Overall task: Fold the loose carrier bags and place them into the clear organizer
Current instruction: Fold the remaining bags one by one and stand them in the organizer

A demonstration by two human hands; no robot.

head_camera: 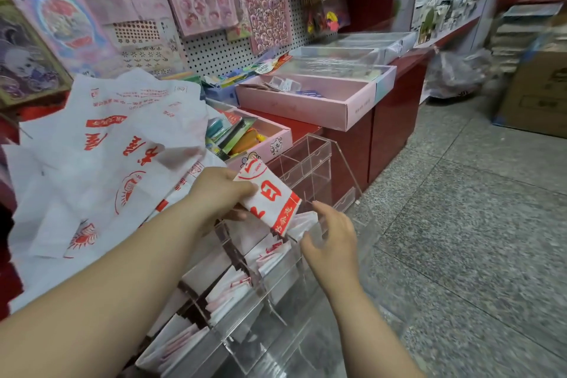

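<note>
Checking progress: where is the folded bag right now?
The folded bag is mid-frame in the head view, pinched in the left hand above the clear organizer.

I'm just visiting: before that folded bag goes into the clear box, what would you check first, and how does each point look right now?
1. Grip: the left hand pinches the folded bag by one end. Ok.
2. Fold: the bag is a flat, compact packet. Ok.
3. Position: the bag hangs over the clear box, lower end pointing down at a slot. Ok.
4. Room in that slot: white bags already fill the slots below it. Cannot tell.
5. Clear path: the right hand sits with relaxed fingers at the slot's edge, right beside the bag's lower end. Not ok.
</note>
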